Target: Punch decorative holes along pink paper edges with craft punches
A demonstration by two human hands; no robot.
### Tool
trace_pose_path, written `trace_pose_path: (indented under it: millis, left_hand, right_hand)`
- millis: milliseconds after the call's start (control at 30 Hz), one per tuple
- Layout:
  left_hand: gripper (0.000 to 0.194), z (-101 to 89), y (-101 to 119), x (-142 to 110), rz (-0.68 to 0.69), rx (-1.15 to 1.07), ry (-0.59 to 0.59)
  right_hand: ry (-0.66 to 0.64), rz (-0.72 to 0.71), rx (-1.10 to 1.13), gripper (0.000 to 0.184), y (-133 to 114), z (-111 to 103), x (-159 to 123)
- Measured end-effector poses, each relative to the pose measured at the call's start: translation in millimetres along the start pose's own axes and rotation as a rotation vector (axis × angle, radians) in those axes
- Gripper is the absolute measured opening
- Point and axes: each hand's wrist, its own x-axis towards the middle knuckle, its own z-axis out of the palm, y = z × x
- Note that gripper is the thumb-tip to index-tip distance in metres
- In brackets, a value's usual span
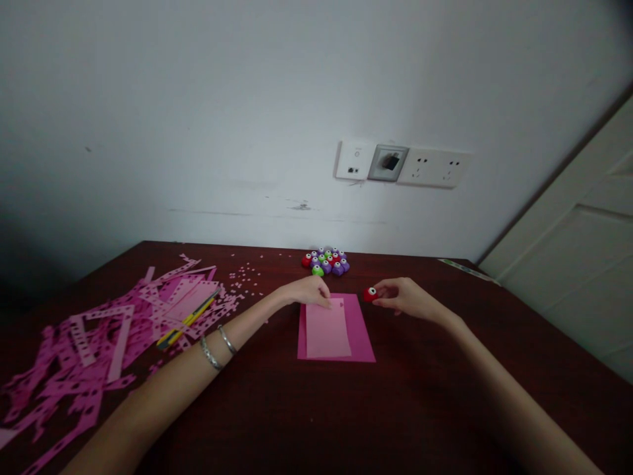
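Observation:
A pale pink paper sheet point(326, 328) lies on a larger, darker pink sheet point(362, 343) on the table. My left hand point(309, 291) grips the pale sheet's top edge, its fingertips bent down onto the paper. A small cut-out shows near that sheet's top right corner. To the right of the sheets, my right hand point(400, 297) holds a small red craft punch point(370, 294) between its fingers and thumb. Two silver bangles point(216, 347) circle my left forearm.
Punched pink paper strips point(93, 346) lie heaped across the left of the dark wooden table point(420, 409), with yellow pens point(186, 322) on them. Several colourful craft punches point(325, 261) stand clustered at the back. Tiny paper bits point(244, 277) are scattered nearby.

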Motion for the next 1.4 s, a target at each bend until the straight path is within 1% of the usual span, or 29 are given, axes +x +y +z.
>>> trace_pose_path:
  millis: [167,333,500,600,767,867,933,1000,1033,1100,1167,1233,1300,1400]
  left_hand:
    - [0.013,6.2,-2,2,-0.011,0.095,0.076]
    - [0.009,10.5,-1,2,-0.002,0.199,0.118]
    - [0.015,11.7,0,1,0.012,0.299,0.171]
    - [0.014,11.5,0,1,0.018,0.305,0.154]
    - [0.011,12.6,-2,1,0.029,0.289,0.12]
    - [0.01,12.5,-2,1,0.044,0.263,0.114]
    - [0.008,9.8,-2,2,0.068,0.234,0.138]
    - [0.008,3.8,-3,2,0.074,0.199,0.204]
    - [0.009,-0.1,-4,3,0.06,0.183,0.261]
    - [0.011,-9.0,-10,3,0.002,0.168,0.403]
    - [0.013,-16.8,-18,4,-0.065,0.173,0.519]
    - [0.016,-21.3,-28,5,-0.11,0.193,0.566]
    - [0.024,-21.9,-38,7,-0.137,0.223,0.574]
    - [0.035,-17.6,-52,11,-0.149,0.28,0.586]
  right_hand:
    - [-0.021,0.008,-0.053,0.027,14,-4,2]
    - [-0.055,0.015,-0.054,0.031,26,-3,4]
    - [-0.037,0.037,-0.084,0.034,30,-3,5]
    - [-0.025,0.043,-0.112,0.033,31,-2,6]
    - [-0.006,0.0,-0.225,0.034,28,-5,6]
    - [0.034,-0.051,-0.299,0.027,17,-8,3]
    - [0.086,-0.092,-0.331,0.021,5,-6,0]
    - [0.133,-0.133,-0.332,0.018,-9,1,-2]
    - [0.152,-0.151,-0.323,0.017,-16,6,-2]
    - [0.172,-0.178,-0.28,0.017,-24,20,0]
    - [0.196,-0.207,-0.237,0.018,-26,36,4]
    - [0.214,-0.218,-0.216,0.017,-22,49,9]
    - [0.224,-0.201,-0.211,0.017,-15,59,14]
    - [0.227,-0.164,-0.218,0.017,-5,66,18]
